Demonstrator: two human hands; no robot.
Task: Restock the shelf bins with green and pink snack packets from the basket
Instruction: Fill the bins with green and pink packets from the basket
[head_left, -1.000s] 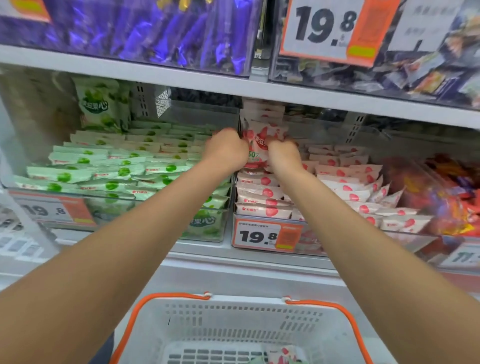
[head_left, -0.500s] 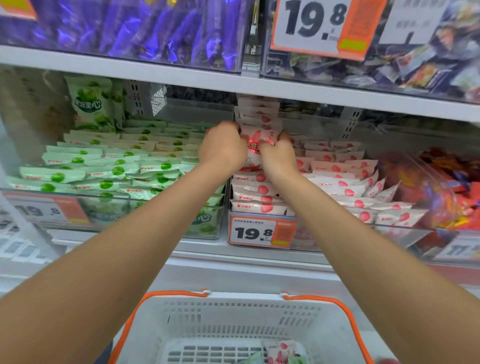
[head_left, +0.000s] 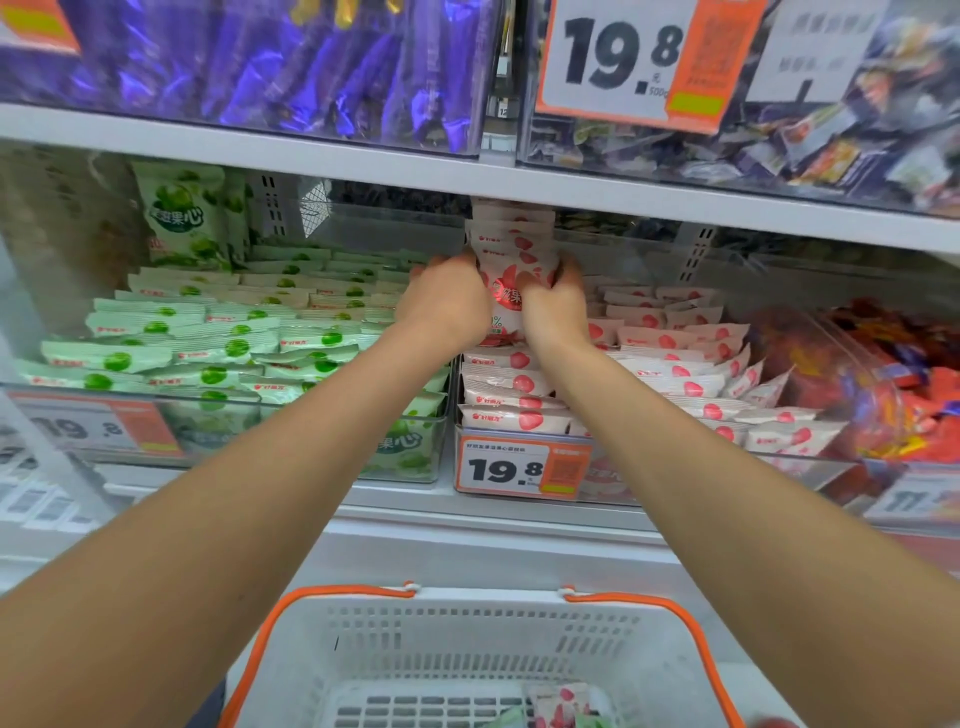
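You are squeezing the big pink-and-white plastic snack bag (head_left: 505, 297) with your curled left hand (head_left: 445, 307) and right hand (head_left: 557, 313), above the orange-and-white price tag (head_left: 521, 470). If you are tipping it, the small pink packets (head_left: 511, 234) piled on top may slide off.

Site: retail shop, snack aisle | 1 o'clock: big "19.8" price card (head_left: 618, 57) | 9–3 o'clock: clear bins (head_left: 291, 415), green packets (head_left: 228, 348), pink packets (head_left: 670, 340) | 6 o'clock: white shopping basket (head_left: 488, 600), orange handles
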